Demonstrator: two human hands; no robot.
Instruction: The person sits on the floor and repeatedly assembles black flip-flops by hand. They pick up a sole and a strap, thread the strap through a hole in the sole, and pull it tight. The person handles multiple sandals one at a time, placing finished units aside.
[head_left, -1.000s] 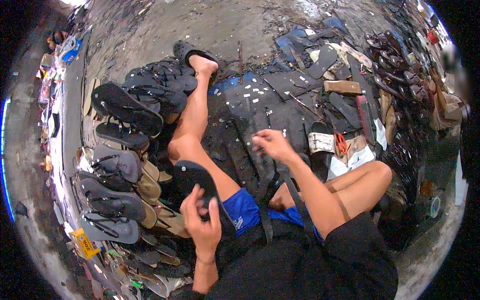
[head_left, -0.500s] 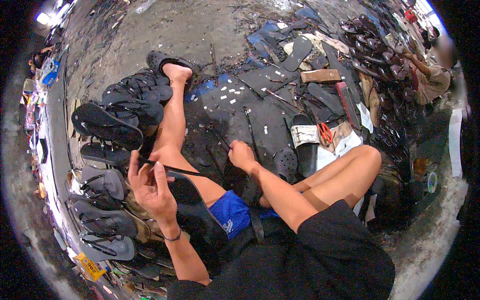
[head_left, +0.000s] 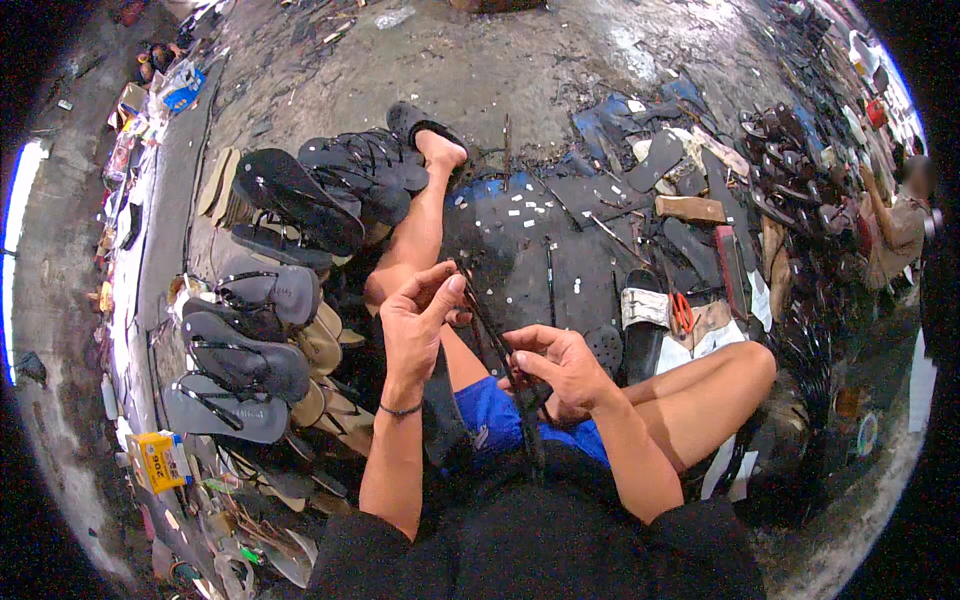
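Note:
In front of my lap, a thin black sandal strap [head_left: 488,325] runs at a slant between my two hands. My left hand [head_left: 418,315] is closed, thumb against fingers, near the strap's upper end. Lower down, my right hand [head_left: 562,366] pinches the same strap between thumb and fingertips. Left of my outstretched leg lie piles of black flip-flops [head_left: 290,205]. Closer to me on that side are grey flip-flops with black straps [head_left: 228,412]. What hangs below my right hand blends into my dark clothing.
To the right lie orange-handled scissors [head_left: 682,312], a white-strapped slide [head_left: 645,307], a wooden block [head_left: 690,209] and a red-sided bar [head_left: 727,262]. Small white pieces [head_left: 520,212] dot the dark mat. A yellow box [head_left: 158,462] stands at left. Another person [head_left: 893,225] sits far right by heaped sandals.
My left hand has moved right and inward from beside the flip-flops, its fingers closing at the strap. My right hand has come lower and toward it. The view has shifted left.

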